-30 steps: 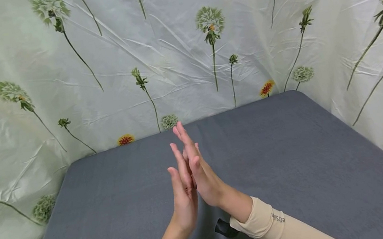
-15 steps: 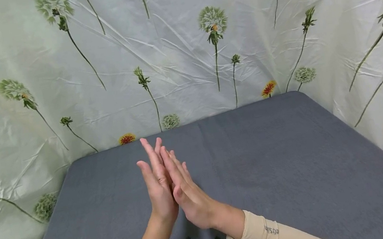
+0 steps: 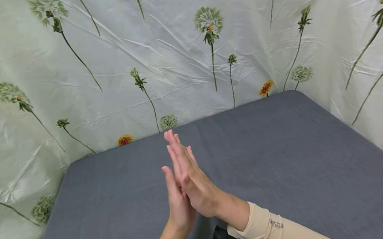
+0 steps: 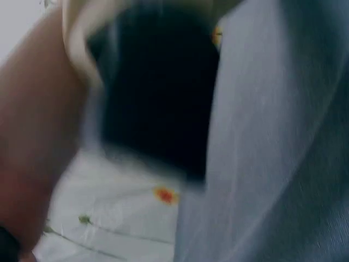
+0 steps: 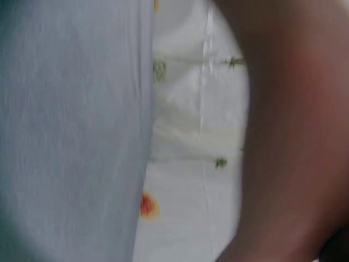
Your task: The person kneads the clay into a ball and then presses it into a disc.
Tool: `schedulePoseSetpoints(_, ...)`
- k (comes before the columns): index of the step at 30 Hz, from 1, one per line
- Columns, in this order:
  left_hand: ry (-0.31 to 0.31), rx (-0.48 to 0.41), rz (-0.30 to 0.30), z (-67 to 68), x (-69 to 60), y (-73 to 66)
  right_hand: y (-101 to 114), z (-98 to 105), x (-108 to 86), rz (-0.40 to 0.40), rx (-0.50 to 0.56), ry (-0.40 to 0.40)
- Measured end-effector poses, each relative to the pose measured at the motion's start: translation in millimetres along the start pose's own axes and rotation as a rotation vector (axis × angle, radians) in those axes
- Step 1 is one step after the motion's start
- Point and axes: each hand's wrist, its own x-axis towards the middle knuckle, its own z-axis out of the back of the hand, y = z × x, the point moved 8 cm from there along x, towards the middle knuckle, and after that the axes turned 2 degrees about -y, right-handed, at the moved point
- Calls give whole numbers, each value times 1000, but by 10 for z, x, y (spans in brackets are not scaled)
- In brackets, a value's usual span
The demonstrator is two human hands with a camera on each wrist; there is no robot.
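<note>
Palm against palm, my left hand (image 3: 179, 203) and my right hand (image 3: 199, 188) are pressed together above the grey table in the head view. Fingers on both hands are straight and point up and away. The right hand's fingertips reach a little higher than the left's, and it partly hides the left hand's fingers. No object shows between the palms. In the left wrist view a blurred forearm (image 4: 38, 114) and a dark block fill much of the picture. The right wrist view has a blurred hand or forearm (image 5: 300, 125) along its right side.
A grey cloth-covered table (image 3: 274, 157) spreads beneath the hands. Behind and beside it hangs a pale curtain (image 3: 182, 55) printed with dandelions and orange flowers. Black wrist-worn pieces (image 3: 222, 234) sit below the cream sleeves (image 3: 265, 227).
The joined hands swung left by half a second ago and have since come back right. The right fingertips, lower than the left's then, now stand above them again. The palms stay together.
</note>
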Motion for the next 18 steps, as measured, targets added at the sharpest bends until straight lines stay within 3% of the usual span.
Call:
schedulePoseSetpoints(6, 25, -17, -22, 0, -36, -174, -216, 46, 18, -81, 4, -13)
schedulePoseSetpoints(10, -27, -20, -33, 109, -26, -288, -306, -80, -53, -137, 20, 27)
schedulePoseSetpoints(13, -83, -16, -29, 210, 4, -305, -256, -178, -94, -120, 13, 50)
schedulePoseSetpoints(18, -117, -45, -8, 316, 58, -229, -73, -283, -112, -59, -46, 79)
